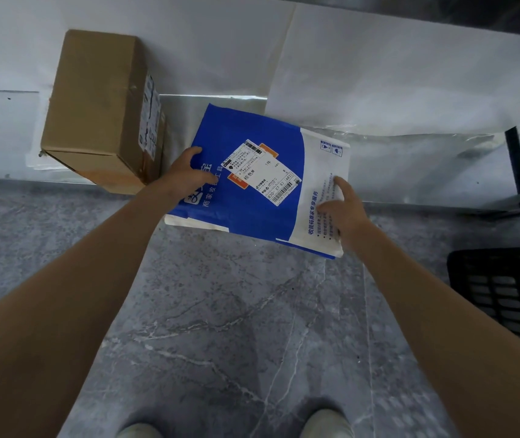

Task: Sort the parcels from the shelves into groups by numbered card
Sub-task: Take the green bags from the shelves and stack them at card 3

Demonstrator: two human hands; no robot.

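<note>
**Blue parcel held in both hands**

The blue-and-white parcel lies flat between the two hands, label up, its far end over the white-lined shelf and its near end out above the grey floor. The left hand grips its left edge; the right hand grips the white end, fingers spread on top. Just left stands a cardboard box, apart from the parcel.

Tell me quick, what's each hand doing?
Left hand: grips the blue parcel at its left edge.
Right hand: rests on the parcel's white end; grip cannot be told.
</note>
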